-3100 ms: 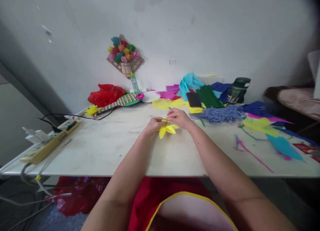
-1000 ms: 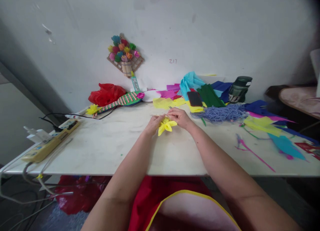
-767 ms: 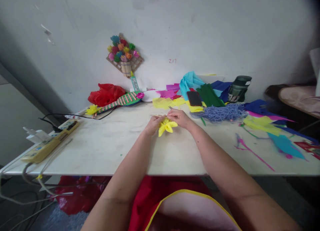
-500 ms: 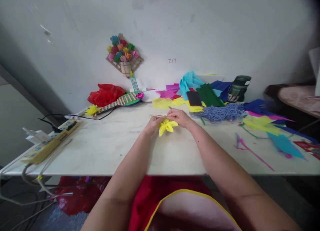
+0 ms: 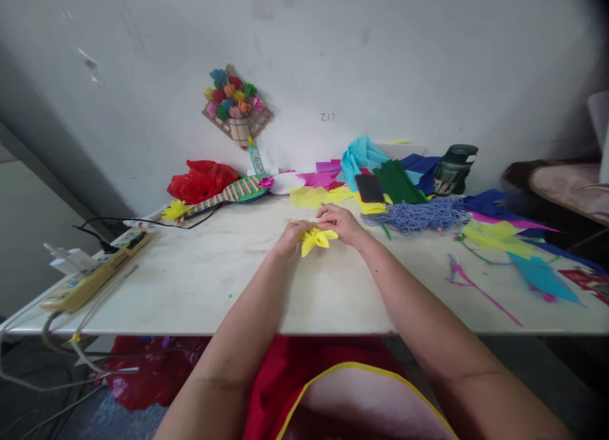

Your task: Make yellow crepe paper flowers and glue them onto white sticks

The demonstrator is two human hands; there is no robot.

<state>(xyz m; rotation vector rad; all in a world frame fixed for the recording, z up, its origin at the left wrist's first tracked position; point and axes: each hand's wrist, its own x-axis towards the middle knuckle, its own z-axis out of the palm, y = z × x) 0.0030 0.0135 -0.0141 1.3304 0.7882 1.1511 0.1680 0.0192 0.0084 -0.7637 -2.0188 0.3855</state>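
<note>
A yellow paper flower (image 5: pixel 318 239) with spread petals is held just above the middle of the white table. My left hand (image 5: pixel 289 238) grips it from the left, fingers closed at its upper edge. On the other side my right hand (image 5: pixel 341 223) has its fingers pinched together at the flower's top right. A small thin grey tip pokes out beyond the right fingers; what it belongs to is hidden. The flower's back and base are covered by my fingers.
Bundled purple-blue cord (image 5: pixel 419 214), a dark phone (image 5: pixel 368 188) and coloured paper (image 5: pixel 402 181) lie beyond my right hand. A dark bottle (image 5: pixel 455 169) stands behind. At left are a power strip (image 5: pixel 98 272), a decorated green guitar-shaped piece (image 5: pixel 233 193) and a red bag (image 5: pixel 202 181).
The flower has tilted and risen slightly in my hands. My right fingers have shifted a little, and less of the grey tip shows.
</note>
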